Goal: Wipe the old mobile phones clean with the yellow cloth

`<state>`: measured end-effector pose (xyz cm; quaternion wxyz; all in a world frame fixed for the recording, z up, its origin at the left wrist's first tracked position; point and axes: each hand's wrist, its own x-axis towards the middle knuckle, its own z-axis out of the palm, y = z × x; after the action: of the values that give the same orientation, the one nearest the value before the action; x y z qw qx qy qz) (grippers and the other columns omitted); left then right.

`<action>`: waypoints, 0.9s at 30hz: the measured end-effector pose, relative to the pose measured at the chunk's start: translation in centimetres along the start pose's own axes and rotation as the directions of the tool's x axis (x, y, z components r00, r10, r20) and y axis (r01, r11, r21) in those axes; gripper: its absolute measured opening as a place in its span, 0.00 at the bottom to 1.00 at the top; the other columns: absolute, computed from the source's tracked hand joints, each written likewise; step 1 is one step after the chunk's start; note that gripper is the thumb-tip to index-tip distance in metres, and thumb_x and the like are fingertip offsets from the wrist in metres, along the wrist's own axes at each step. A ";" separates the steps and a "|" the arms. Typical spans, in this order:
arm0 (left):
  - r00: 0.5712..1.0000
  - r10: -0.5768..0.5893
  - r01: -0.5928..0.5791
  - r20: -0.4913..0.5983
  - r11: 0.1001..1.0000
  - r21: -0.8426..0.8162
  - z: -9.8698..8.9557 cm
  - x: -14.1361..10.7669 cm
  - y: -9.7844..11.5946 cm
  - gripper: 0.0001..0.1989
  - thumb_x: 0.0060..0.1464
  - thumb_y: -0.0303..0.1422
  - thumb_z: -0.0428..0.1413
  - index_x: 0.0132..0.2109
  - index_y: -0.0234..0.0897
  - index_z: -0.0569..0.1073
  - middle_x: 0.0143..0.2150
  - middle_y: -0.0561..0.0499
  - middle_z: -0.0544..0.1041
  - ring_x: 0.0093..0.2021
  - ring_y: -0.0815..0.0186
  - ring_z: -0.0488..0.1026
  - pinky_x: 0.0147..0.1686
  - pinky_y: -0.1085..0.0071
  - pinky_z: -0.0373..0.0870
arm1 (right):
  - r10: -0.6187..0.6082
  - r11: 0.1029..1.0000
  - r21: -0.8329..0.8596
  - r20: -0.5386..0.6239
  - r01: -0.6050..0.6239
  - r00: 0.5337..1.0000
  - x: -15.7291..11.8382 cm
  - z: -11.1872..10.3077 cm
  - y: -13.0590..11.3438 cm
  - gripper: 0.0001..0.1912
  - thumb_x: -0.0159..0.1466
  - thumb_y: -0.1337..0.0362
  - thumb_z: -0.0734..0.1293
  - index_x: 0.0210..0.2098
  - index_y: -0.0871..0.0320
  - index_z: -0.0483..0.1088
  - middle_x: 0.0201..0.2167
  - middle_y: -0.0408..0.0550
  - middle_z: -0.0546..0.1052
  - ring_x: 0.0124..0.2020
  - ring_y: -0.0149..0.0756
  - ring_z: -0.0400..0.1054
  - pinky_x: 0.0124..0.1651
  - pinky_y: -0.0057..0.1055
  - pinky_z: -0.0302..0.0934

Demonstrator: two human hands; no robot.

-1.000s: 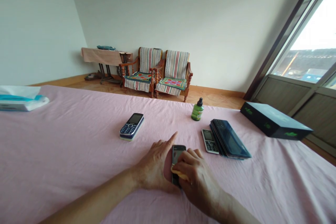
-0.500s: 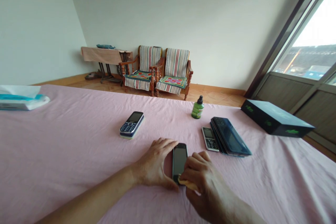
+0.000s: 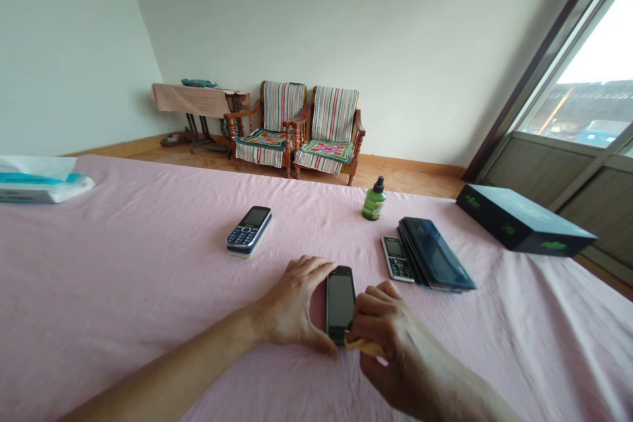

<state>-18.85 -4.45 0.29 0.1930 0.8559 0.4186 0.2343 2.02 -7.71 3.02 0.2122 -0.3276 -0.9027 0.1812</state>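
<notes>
A dark mobile phone (image 3: 341, 300) lies screen up on the pink cloth, between my two hands. My left hand (image 3: 294, 306) steadies it, fingers at the top edge and thumb by the lower end. Bunched in the closed fingers of my right hand (image 3: 388, 336) is a small yellow cloth (image 3: 366, 347), at the phone's lower right corner. Ahead to the right, a white-edged keypad phone (image 3: 397, 259) lies beside a stack of dark smartphones (image 3: 435, 254). A blue keypad phone (image 3: 250, 229) tops a small pile on the left.
Behind the phones stands a green spray bottle (image 3: 374, 199). A black box (image 3: 524, 221) sits at the far right of the pink tablecloth (image 3: 163, 257), and a tissue pack (image 3: 44, 186) at the far left. Two wooden chairs (image 3: 326, 119) stand beyond the table.
My right hand has moved slightly right with the yellow cloth, from the lower face of the phone to its corner. My left hand keeps its place at the phone.
</notes>
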 end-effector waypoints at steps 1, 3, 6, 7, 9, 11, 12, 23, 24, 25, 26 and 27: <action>1.000 0.002 -0.002 -0.002 1.000 -0.002 0.0 0.0 0.0 0.50 0.31 0.52 0.68 0.60 0.39 0.61 0.59 0.42 0.66 0.57 0.48 0.62 0.57 0.54 0.56 | -0.003 1.000 0.007 0.001 0.003 1.000 0.0 0.0 0.0 0.13 0.46 0.79 0.63 0.25 0.56 0.70 0.27 0.40 0.70 0.33 0.32 0.62 0.37 0.34 0.46; 1.000 -0.002 0.002 -0.005 1.000 -0.003 0.2 0.0 -0.2 0.50 0.31 0.51 0.68 0.60 0.40 0.61 0.59 0.42 0.65 0.57 0.48 0.62 0.57 0.54 0.56 | -0.025 1.000 0.017 -0.001 0.025 1.000 0.0 0.5 0.1 0.12 0.48 0.78 0.63 0.26 0.55 0.70 0.28 0.41 0.70 0.34 0.32 0.62 0.37 0.34 0.47; 1.000 -0.011 0.011 -0.004 1.000 0.003 0.3 0.1 -0.3 0.49 0.31 0.51 0.68 0.60 0.40 0.61 0.59 0.42 0.66 0.57 0.47 0.62 0.56 0.53 0.57 | -0.050 0.999 0.021 -0.001 0.050 0.999 0.1 1.2 0.1 0.10 0.50 0.77 0.64 0.26 0.56 0.70 0.29 0.41 0.70 0.34 0.32 0.62 0.38 0.33 0.47; 1.000 -0.011 0.011 -0.005 1.000 0.006 0.3 0.1 -0.2 0.49 0.31 0.51 0.68 0.60 0.40 0.61 0.59 0.42 0.66 0.56 0.47 0.62 0.57 0.53 0.57 | -0.045 0.999 0.020 0.001 0.045 0.999 0.1 1.2 0.1 0.10 0.50 0.77 0.64 0.25 0.56 0.70 0.29 0.41 0.70 0.34 0.32 0.62 0.38 0.33 0.47; 1.000 -0.009 0.009 -0.005 1.000 0.005 0.2 0.1 0.0 0.49 0.31 0.51 0.68 0.60 0.39 0.61 0.59 0.42 0.66 0.57 0.48 0.62 0.57 0.54 0.57 | -0.019 1.000 0.018 0.013 0.018 1.000 0.1 0.8 0.0 0.10 0.49 0.78 0.63 0.24 0.56 0.69 0.28 0.41 0.70 0.34 0.32 0.62 0.38 0.34 0.47; 1.000 -0.011 0.011 -0.003 1.000 0.002 0.0 0.0 0.2 0.49 0.31 0.51 0.68 0.60 0.39 0.62 0.58 0.42 0.66 0.57 0.48 0.62 0.57 0.54 0.57 | 0.008 1.000 0.008 0.029 -0.008 1.000 0.0 -0.1 0.0 0.11 0.47 0.78 0.63 0.24 0.56 0.70 0.27 0.41 0.70 0.33 0.32 0.62 0.38 0.34 0.47; 1.000 -0.013 0.013 -0.001 1.000 0.002 0.0 0.0 0.4 0.49 0.31 0.51 0.68 0.60 0.39 0.62 0.58 0.43 0.66 0.57 0.48 0.62 0.57 0.54 0.57 | 0.019 1.000 -0.003 0.040 -0.019 0.999 0.0 -0.6 0.0 0.13 0.46 0.79 0.63 0.24 0.56 0.70 0.27 0.40 0.70 0.33 0.32 0.62 0.39 0.34 0.47; 0.999 -0.025 0.025 0.025 1.000 0.002 -0.1 0.1 0.3 0.50 0.30 0.51 0.68 0.60 0.37 0.62 0.59 0.40 0.65 0.58 0.47 0.61 0.58 0.50 0.55 | 0.021 0.982 -0.183 -0.167 -0.052 0.986 2.0 0.6 4.5 0.14 0.63 0.77 0.61 0.35 0.57 0.75 0.31 0.47 0.70 0.36 0.35 0.61 0.38 0.32 0.54; 0.999 -0.028 0.028 0.026 1.000 0.000 -0.1 0.1 0.2 0.50 0.31 0.52 0.68 0.60 0.37 0.62 0.59 0.40 0.65 0.58 0.47 0.61 0.59 0.50 0.55 | 0.014 0.982 -0.181 -0.191 -0.049 0.981 2.3 0.7 4.9 0.14 0.64 0.76 0.60 0.37 0.57 0.75 0.32 0.48 0.70 0.36 0.36 0.61 0.38 0.32 0.55; 0.999 -0.029 0.029 0.027 1.000 -0.001 -0.1 0.1 0.2 0.50 0.31 0.52 0.68 0.60 0.37 0.61 0.59 0.40 0.65 0.58 0.46 0.60 0.59 0.50 0.54 | 0.008 0.983 -0.178 -0.210 -0.047 0.978 2.5 0.8 5.2 0.14 0.65 0.76 0.60 0.38 0.58 0.75 0.32 0.48 0.70 0.36 0.36 0.61 0.38 0.32 0.56; 0.999 -0.029 0.029 0.028 1.000 -0.002 -0.1 0.1 0.3 0.50 0.31 0.52 0.67 0.60 0.38 0.61 0.60 0.40 0.64 0.58 0.46 0.60 0.59 0.49 0.53 | 0.005 0.984 -0.172 -0.220 -0.044 0.975 2.7 0.9 5.3 0.14 0.65 0.75 0.59 0.38 0.58 0.75 0.32 0.49 0.70 0.36 0.36 0.61 0.38 0.31 0.56; 0.999 -0.029 0.029 0.029 1.000 0.000 -0.1 0.1 0.3 0.50 0.31 0.52 0.67 0.61 0.38 0.61 0.60 0.40 0.64 0.58 0.45 0.60 0.59 0.49 0.53 | 0.007 0.985 -0.164 -0.221 -0.044 0.975 2.7 0.9 5.3 0.14 0.64 0.76 0.59 0.38 0.58 0.75 0.32 0.48 0.69 0.36 0.36 0.61 0.38 0.31 0.57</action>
<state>-18.73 -4.53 0.57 0.2028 0.8532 0.4278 0.2191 2.40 -2.28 0.55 0.2800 -0.3740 -0.8814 0.0698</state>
